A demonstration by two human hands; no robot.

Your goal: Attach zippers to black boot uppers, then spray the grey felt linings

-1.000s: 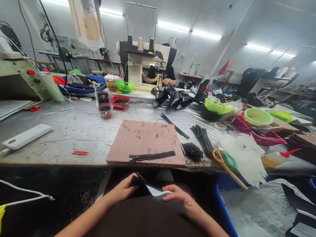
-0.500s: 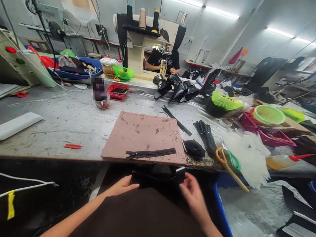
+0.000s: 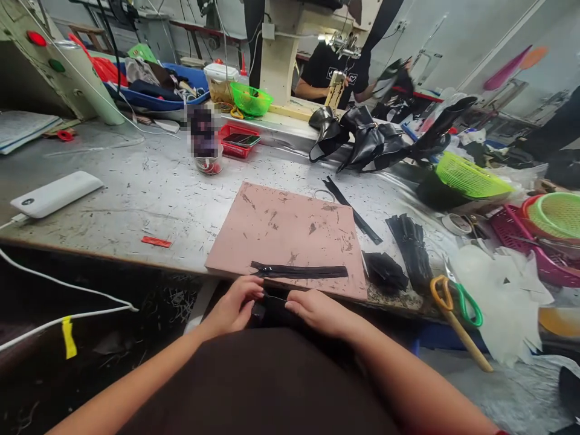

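Both hands are close together over my lap, just below the bench edge. My left hand [image 3: 240, 302] pinches one end of a black material piece [image 3: 273, 309], and my right hand [image 3: 312, 307] grips it a little further right. Most of that piece is hidden by my hands and the dark shadow. Just above them a black zipper [image 3: 303, 271] lies along the near edge of a pink board [image 3: 285, 229], its slider at the left end. Another black zipper strip [image 3: 353, 211] lies slantwise behind the board, by a thin ring [image 3: 324, 195].
Right of the board are folded black pieces [image 3: 385, 272], a bundle of black zippers [image 3: 410, 251], scissors [image 3: 457, 293] and white sheets [image 3: 502, 302]. Black boots [image 3: 362, 136] stand at the back. A white power bank [image 3: 57, 193] lies left. Across the bench a person [image 3: 338, 75] sits by a sewing machine.
My right hand has moved left, close to my left hand, and the black piece now shows less between them. The view has tilted down. The co-worker now holds up a dark piece.
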